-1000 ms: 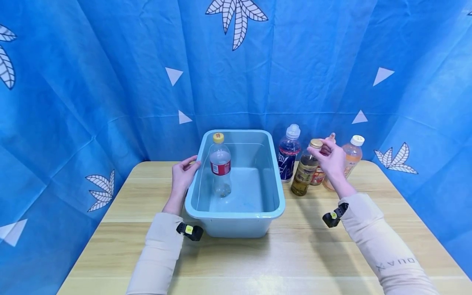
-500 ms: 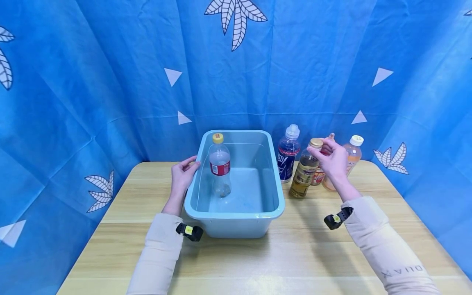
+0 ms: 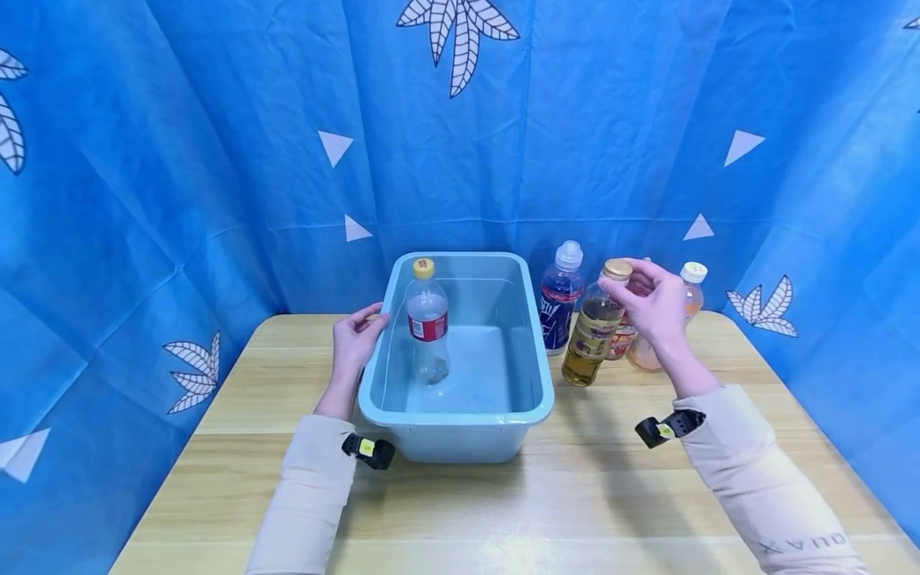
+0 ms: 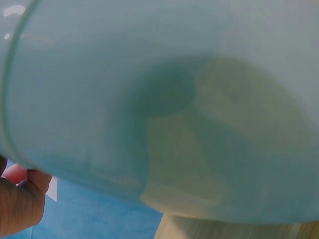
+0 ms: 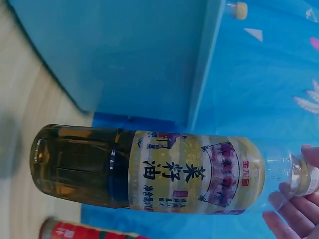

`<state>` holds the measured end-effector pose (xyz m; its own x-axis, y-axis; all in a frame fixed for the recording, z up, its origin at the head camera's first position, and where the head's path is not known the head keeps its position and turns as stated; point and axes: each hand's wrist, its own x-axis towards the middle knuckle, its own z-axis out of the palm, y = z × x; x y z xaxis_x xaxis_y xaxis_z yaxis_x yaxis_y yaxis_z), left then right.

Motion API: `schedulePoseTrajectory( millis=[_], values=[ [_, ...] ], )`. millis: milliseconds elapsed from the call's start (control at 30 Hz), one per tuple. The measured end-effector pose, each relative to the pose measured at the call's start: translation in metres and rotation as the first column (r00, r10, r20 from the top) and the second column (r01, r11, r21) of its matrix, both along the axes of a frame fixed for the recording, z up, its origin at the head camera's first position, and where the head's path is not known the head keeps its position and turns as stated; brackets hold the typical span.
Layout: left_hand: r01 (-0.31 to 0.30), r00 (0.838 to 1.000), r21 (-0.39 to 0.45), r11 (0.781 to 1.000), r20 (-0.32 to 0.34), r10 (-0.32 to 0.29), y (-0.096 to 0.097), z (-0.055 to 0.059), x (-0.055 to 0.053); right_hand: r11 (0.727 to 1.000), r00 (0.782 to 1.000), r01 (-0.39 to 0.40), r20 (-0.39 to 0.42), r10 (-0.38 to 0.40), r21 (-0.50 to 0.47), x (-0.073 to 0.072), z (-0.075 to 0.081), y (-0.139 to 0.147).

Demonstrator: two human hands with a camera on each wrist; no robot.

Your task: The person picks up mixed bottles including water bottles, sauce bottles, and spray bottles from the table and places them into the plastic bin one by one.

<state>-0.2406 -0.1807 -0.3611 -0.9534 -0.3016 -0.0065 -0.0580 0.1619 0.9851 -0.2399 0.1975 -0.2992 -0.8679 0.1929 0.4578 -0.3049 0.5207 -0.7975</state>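
My right hand (image 3: 660, 307) pinches the neck of a cooking oil bottle (image 3: 593, 335), just below its gold cap. The bottle leans with its top to the right; it has a yellowish label and is partly filled with amber oil. In the right wrist view the oil bottle (image 5: 194, 172) spans the frame, fingers at its neck. My left hand (image 3: 352, 345) holds the left rim of a light blue plastic tub (image 3: 456, 418). Its thumb (image 4: 22, 204) shows below the rim in the left wrist view. Inside the tub stands a clear bottle (image 3: 429, 329) with red label and yellow cap.
A dark blue bottle (image 3: 558, 315) with a clear cap stands right of the tub. Behind the right hand are a red-labelled bottle (image 3: 620, 343) and a white-capped bottle of orange tint (image 3: 644, 354), both partly hidden. A blue curtain (image 3: 611, 120) rises behind the wooden table (image 3: 460, 511).
My right hand has shifted slightly up and right, tilting the oil bottle's top the same way, while its base moved a little left. The left hand stays at the tub's rim.
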Motion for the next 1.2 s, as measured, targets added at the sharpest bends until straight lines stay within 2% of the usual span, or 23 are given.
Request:
schedulePoseTrajectory(
  millis=[300, 533, 900, 1200],
  values=[
    [0.01, 1.0, -0.011, 1.0, -0.004, -0.01, -0.001, -0.001, -0.002, 0.999, 0.999, 0.02, 0.025, -0.021, 0.045, 0.016, 0.028, -0.006],
    [0.004, 1.0, -0.002, 1.0, 0.001, -0.004, -0.001, 0.0, -0.002, 0.999, 0.998, -0.015, -0.063, 0.018, 0.041, 0.024, 0.047, -0.011],
    [0.006, 1.0, 0.001, 1.0, 0.005, -0.006, -0.001, 0.0, -0.003, 0.997, 0.996, -0.017, -0.091, 0.023, 0.071, 0.035, 0.075, -0.018],
    [0.003, 1.0, -0.002, 1.0, 0.0, -0.003, -0.001, 0.002, -0.003, 0.996, 0.99, -0.056, -0.124, 0.064, 0.066, 0.043, 0.099, -0.026]
  ],
)
